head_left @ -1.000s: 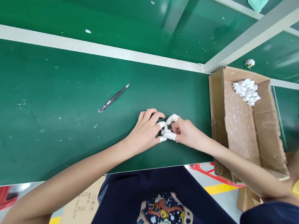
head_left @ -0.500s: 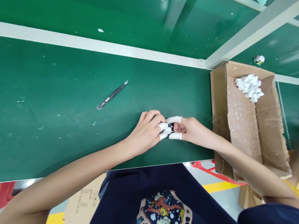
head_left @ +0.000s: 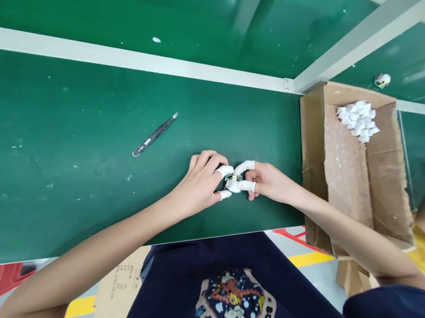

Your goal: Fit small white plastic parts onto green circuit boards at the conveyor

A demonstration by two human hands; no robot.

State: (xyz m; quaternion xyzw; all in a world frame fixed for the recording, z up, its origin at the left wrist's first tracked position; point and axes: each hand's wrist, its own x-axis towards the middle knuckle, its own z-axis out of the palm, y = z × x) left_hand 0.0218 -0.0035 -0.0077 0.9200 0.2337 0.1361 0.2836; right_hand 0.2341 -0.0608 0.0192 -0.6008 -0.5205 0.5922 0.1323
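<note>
Seemingly light, stiff and fragile, a small electronic part [head_left: 234,177] was pinched by the left hand [head_left: 203,183] and right hand [head_left: 272,183] near the front edge of the green bench [head_left: 76,171], its rim judged the safest hold.

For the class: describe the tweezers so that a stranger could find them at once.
Find the green table, then the left hand at its near side. Between that hand and the white rail lie the tweezers. Unlike the small part being held, they are long, slim and black with bright tips, lying loose.
</note>
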